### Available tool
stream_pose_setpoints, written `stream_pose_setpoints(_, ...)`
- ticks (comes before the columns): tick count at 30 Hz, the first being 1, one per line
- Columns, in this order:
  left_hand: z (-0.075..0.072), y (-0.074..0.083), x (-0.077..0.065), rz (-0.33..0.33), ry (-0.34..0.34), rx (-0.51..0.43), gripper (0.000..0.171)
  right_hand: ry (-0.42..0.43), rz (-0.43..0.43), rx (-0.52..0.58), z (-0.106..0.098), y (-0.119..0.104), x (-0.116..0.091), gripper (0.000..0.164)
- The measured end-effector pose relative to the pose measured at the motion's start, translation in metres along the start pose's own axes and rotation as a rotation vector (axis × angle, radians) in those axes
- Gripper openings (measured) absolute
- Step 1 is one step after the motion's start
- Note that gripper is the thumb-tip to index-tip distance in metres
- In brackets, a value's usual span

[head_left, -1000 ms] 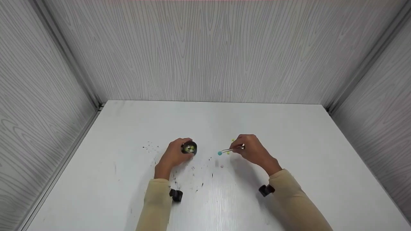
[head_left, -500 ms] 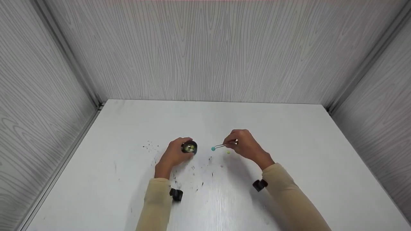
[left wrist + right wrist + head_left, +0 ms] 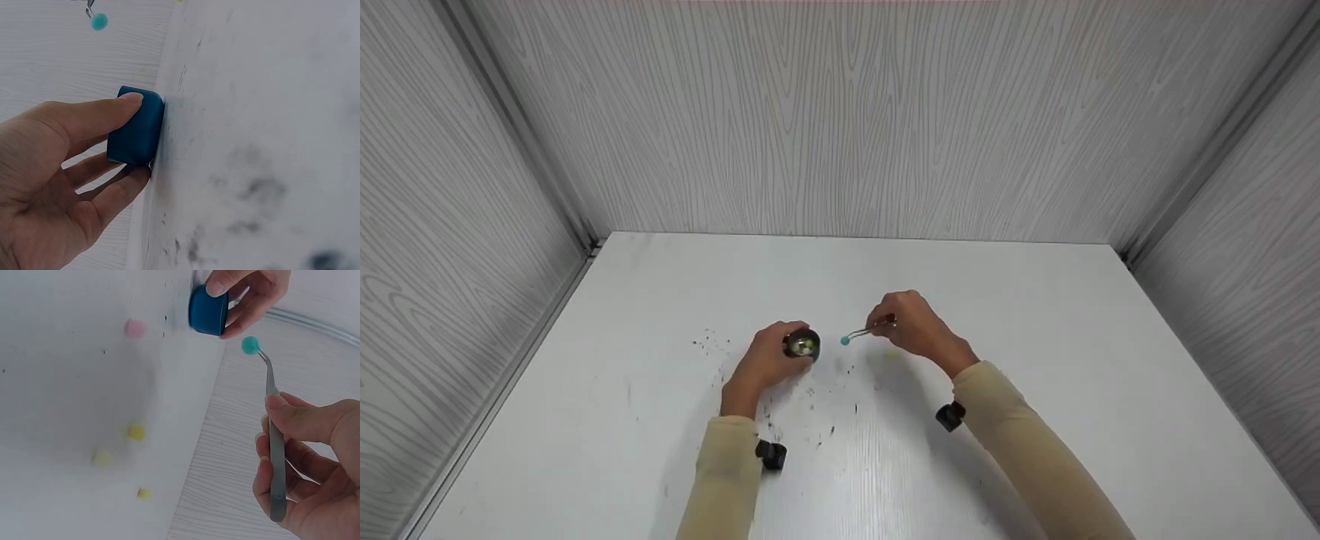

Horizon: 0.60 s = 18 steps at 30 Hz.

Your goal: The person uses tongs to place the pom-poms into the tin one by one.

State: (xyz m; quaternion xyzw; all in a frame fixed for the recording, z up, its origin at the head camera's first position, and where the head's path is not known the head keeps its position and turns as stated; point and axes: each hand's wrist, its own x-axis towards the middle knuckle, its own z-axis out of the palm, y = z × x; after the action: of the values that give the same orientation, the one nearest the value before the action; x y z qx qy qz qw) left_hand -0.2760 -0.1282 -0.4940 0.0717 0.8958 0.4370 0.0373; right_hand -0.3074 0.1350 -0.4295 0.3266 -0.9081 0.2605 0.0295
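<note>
My left hand [image 3: 769,360] grips a small dark blue cup [image 3: 138,126] that stands on the white table, thumb on one side and fingers on the other. Several pale and yellowish balls show inside the cup in the head view. My right hand [image 3: 315,455] pinches a pair of bent-tip metal tweezers [image 3: 275,461] between thumb and fingers. At their tips the tweezers hold a turquoise ball [image 3: 250,345], raised above the table just to the right of the cup [image 3: 802,344].
On the table [image 3: 660,300] lie a pink ball [image 3: 135,328], a yellow ball [image 3: 136,432], a pale yellow ball [image 3: 103,458] and a smaller yellow piece [image 3: 144,493]. Dark specks mark the tabletop around the left hand. Wood-grain panels [image 3: 840,120] rise at the back and both sides.
My right hand has moved left and away from me, carrying the tweezers and turquoise ball closer to the cup. The left hand and cup have stayed in place.
</note>
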Motion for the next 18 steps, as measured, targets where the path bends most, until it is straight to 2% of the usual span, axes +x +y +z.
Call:
stream_pose_setpoints(9, 0.002, 0.0, 0.0, -0.031, -0.006, 0.017, 0.059, -0.043, 0.018, -0.041, 0.007, -0.01, 0.018, 0.011)
stream_pose_setpoints(14, 0.002, -0.001, 0.001, -0.021, -0.002, 0.012, 0.058, -0.052, -0.01, -0.06, 0.006, -0.012, 0.025, 0.009)
stream_pose_setpoints(18, 0.001, -0.001, 0.001, -0.016, 0.001, 0.012, 0.057, -0.084, 0.006, -0.064, 0.005, -0.014, 0.032, 0.008)
